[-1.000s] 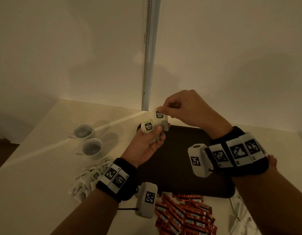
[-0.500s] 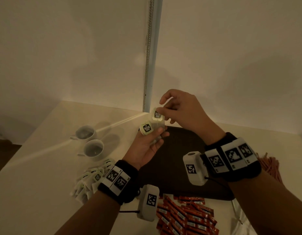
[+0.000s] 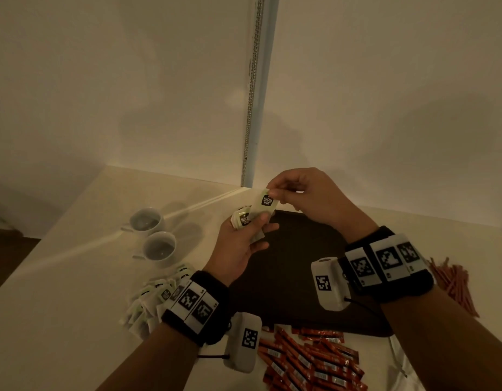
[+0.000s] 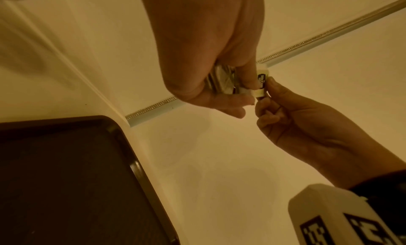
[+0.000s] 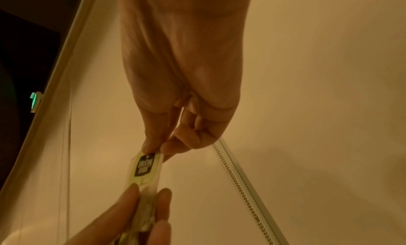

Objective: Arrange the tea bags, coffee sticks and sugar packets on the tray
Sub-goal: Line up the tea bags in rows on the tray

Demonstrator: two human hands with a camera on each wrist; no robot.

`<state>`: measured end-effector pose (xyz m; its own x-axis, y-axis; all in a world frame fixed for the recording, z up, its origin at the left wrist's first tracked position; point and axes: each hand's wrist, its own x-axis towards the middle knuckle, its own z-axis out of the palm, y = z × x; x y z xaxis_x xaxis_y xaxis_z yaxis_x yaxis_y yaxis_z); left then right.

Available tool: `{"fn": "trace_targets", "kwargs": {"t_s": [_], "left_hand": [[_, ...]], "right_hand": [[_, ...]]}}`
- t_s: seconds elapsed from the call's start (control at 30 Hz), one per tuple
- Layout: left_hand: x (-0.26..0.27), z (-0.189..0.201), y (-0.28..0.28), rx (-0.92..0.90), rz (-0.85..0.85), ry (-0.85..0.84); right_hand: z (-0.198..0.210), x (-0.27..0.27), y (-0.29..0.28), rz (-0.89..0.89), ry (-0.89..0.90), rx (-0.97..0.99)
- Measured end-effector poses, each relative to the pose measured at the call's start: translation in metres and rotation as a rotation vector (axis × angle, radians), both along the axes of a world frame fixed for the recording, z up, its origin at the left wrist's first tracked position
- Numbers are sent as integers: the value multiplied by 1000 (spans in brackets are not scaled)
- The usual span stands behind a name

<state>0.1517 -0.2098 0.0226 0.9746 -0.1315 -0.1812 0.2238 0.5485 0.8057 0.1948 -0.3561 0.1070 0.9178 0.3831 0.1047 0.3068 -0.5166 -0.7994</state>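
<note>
Dark tray (image 3: pixel 295 277) centre of table, coffee sticks (image 3: pixel 309 359) heaped at its near edge, left hand (image 3: pixel 241 244) gripping tea bag stack (image 3: pixel 241 220) above tray's far-left corner, right hand (image 3: pixel 309 196) pinching one tea bag (image 3: pixel 265 203) by its top.

The person is wearing a black wristband (image 3: pixel 200 303) bearing white panels printed with black square codes. Hanging just beneath that wristband is a white camera box (image 3: pixel 242 342) showing one such code and trailing a black cable. The other wrist is wearing the same kit (image 3: pixel 385 261).
</note>
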Motion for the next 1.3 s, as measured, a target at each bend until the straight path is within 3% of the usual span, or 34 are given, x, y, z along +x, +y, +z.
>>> {"fn": "trace_targets", "kwargs": {"t_s": [0.23, 0.37, 0.57, 0.7, 0.93, 1.3], "left_hand": [[2, -19, 30, -43, 61, 168], [7, -26, 60, -123, 137, 237], [13, -28, 79, 68, 194, 186], [19, -32, 84, 83, 202, 207], [26, -37, 93, -27, 224, 232], [37, -44, 91, -76, 199, 290]], "right_hand": [[-23, 26, 3, -73, 98, 83], [-74, 62, 7, -101, 177, -129], [-163, 98, 24, -60, 384, -314], [-196, 120, 31, -105, 330, -361], [-218, 151, 37, -262, 239, -316], [-228, 170, 38, -331, 201, -353]]}}
